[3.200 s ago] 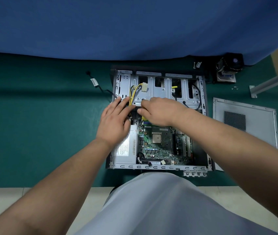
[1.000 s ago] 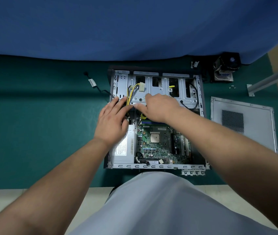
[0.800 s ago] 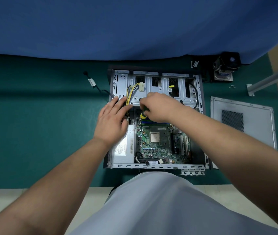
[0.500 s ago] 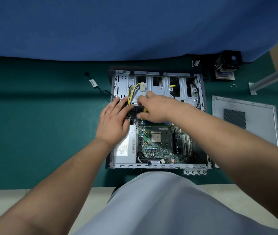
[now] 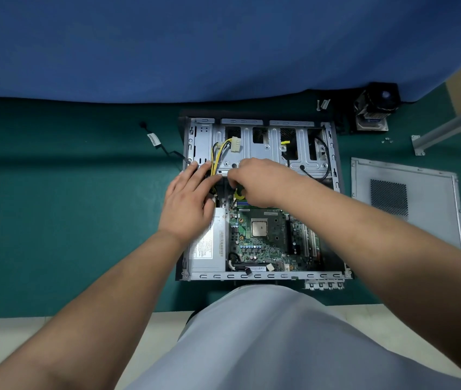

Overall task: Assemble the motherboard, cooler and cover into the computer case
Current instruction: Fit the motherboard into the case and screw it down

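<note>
The right hand (image 5: 263, 182) reaches into the open computer case (image 5: 333, 153), fingers curled down around a screwdriver with a yellow-and-black handle (image 5: 240, 195), its tip pointing down at the top left corner of the motherboard (image 5: 268, 243). The left hand (image 5: 188, 205) lies flat with fingers straight, pressing on the bundle of yellow and black wires (image 5: 218, 153) just beside the right hand, gripping nothing.

Inside the case, the green motherboard sits in the lower right part, a square silver processor at its centre. A grey power supply (image 5: 205, 249) fills the lower left, its white label too small to read. Metal drive bays occupy the upper part.

The grey cover panel (image 5: 420, 192), with a mesh vent, lies flat on the green table (image 5: 55, 206) just right of the case. The cooler (image 5: 375, 108) stands near the case's upper right corner.
</note>
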`<action>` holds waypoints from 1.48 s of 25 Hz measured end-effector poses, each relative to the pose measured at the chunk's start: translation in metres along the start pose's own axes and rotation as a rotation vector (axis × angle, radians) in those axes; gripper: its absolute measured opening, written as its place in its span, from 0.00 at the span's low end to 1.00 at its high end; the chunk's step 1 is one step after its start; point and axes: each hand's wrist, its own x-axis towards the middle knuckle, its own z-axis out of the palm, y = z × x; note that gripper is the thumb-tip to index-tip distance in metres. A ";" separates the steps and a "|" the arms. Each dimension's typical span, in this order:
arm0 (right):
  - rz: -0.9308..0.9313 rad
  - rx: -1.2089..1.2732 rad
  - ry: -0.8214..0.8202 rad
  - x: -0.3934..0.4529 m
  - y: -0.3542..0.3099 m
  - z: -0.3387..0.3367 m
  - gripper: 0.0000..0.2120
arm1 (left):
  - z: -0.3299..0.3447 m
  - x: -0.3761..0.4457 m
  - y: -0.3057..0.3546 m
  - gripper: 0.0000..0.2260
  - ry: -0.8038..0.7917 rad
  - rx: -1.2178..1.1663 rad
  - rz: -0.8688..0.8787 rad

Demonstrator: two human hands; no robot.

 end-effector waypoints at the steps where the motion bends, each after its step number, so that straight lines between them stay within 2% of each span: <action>1: 0.065 0.004 0.061 0.000 -0.004 0.003 0.10 | 0.000 0.000 0.000 0.23 -0.002 0.000 -0.005; 3: 0.206 0.001 0.116 0.002 -0.010 0.005 0.24 | -0.001 0.000 0.001 0.24 -0.010 -0.002 -0.010; 5: 0.198 0.012 0.031 0.005 -0.005 0.002 0.31 | -0.002 0.000 0.000 0.24 -0.009 -0.005 -0.007; 6: 0.136 0.029 -0.039 0.003 -0.002 -0.002 0.29 | -0.002 0.000 0.000 0.23 -0.010 -0.008 -0.006; 8: -0.013 0.012 -0.092 0.001 0.005 -0.008 0.19 | -0.002 0.000 -0.001 0.23 -0.012 -0.005 -0.008; 10: -0.019 -0.037 -0.021 -0.001 0.000 -0.004 0.10 | -0.001 0.000 0.000 0.23 -0.010 -0.001 -0.008; 11: 0.037 -0.039 0.034 0.000 -0.005 0.000 0.09 | -0.001 0.000 0.000 0.24 -0.010 -0.004 -0.008; 13: 0.182 -0.059 0.086 0.003 -0.015 0.002 0.23 | -0.002 0.000 0.002 0.24 -0.015 -0.010 -0.007; 15: 0.186 -0.049 0.070 0.004 -0.012 0.001 0.27 | -0.002 0.000 0.003 0.24 -0.020 -0.008 -0.008; 18: -0.005 -0.005 -0.057 -0.001 0.000 -0.004 0.17 | -0.002 -0.001 0.001 0.24 -0.024 -0.010 -0.008; 20: -0.001 -0.056 0.015 -0.002 0.000 0.000 0.09 | -0.003 0.000 0.001 0.24 -0.025 -0.007 -0.007; 21: 0.062 -0.066 0.078 -0.002 -0.005 0.001 0.09 | -0.004 0.000 0.001 0.24 -0.025 -0.008 -0.007; 23: 0.183 -0.067 0.112 0.001 -0.011 0.002 0.23 | -0.004 0.000 0.003 0.24 -0.026 -0.017 -0.003; 24: 0.190 -0.055 0.096 0.002 -0.010 0.002 0.26 | -0.004 0.000 0.003 0.24 -0.026 -0.018 -0.002; 25: 0.153 -0.029 0.061 0.002 -0.007 0.001 0.26 | -0.004 0.000 0.003 0.24 -0.027 -0.016 -0.005; 28: -0.057 -0.018 0.000 -0.003 0.003 -0.001 0.16 | -0.004 -0.001 0.002 0.24 -0.029 -0.015 -0.011; 30: 0.004 -0.031 0.085 0.000 -0.001 0.004 0.09 | -0.005 0.000 0.003 0.24 -0.023 -0.015 -0.009; 32: 0.149 -0.049 0.150 0.003 -0.010 0.003 0.20 | -0.006 0.000 0.005 0.24 -0.024 -0.018 -0.005; 34: 0.156 -0.057 0.109 0.004 -0.007 0.003 0.26 | -0.007 0.000 0.005 0.24 -0.023 -0.023 -0.008; 37: -0.061 -0.002 0.034 -0.001 0.006 0.003 0.17 | -0.007 -0.001 0.004 0.25 -0.031 -0.018 -0.013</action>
